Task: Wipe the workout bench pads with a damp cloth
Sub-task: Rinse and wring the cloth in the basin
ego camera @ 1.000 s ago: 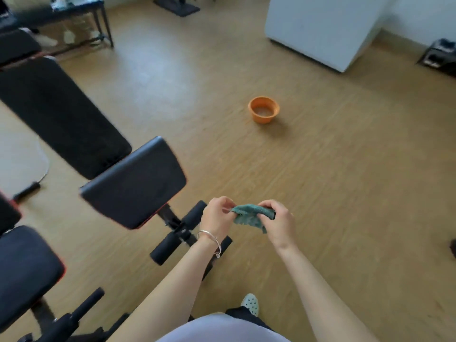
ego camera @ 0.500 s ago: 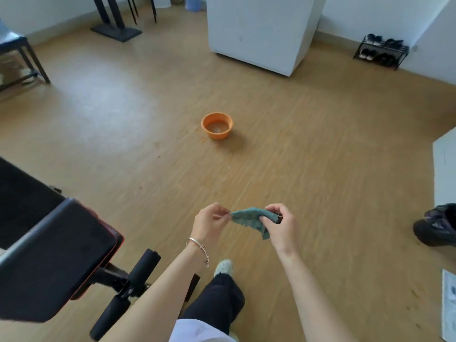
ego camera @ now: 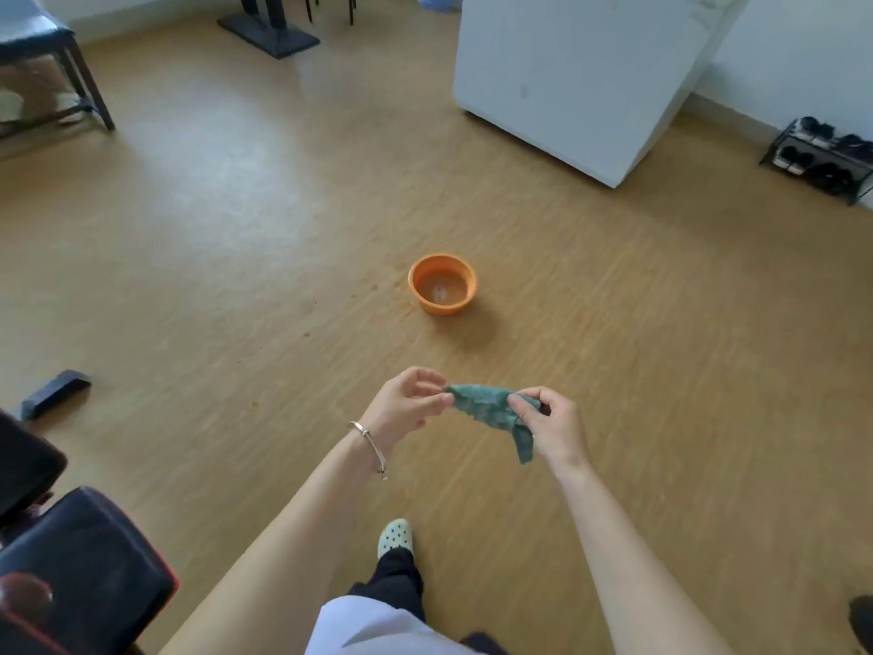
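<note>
The person stands on a wooden floor and holds a small green cloth [ego camera: 491, 411] in front of the body, stretched between the two hands. The left hand [ego camera: 406, 408] pinches one corner of the cloth with the fingertips, the other fingers loosely curled. The right hand [ego camera: 550, 425] is closed on the opposite end, and a short tail of cloth hangs down under it. A thin bracelet [ego camera: 373, 446] is on the left wrist.

At 12 o'clock from the hands, well apart on the floor, sits an orange bowl [ego camera: 442, 284] with a little water in it. The bench pads [ego camera: 80, 564], black with a red edge, are at about 8 o'clock, in the lower left corner of the view and away from the cloth.

I judge that the step in hand is preparing the cloth, not wiping: the person faces the bowl and the cloth touches no pad. Whether the cloth is already wet, I cannot tell. The next move probably calls for walking to the bowl, bending down and dipping the cloth, then wringing it so that it is only damp.
</note>
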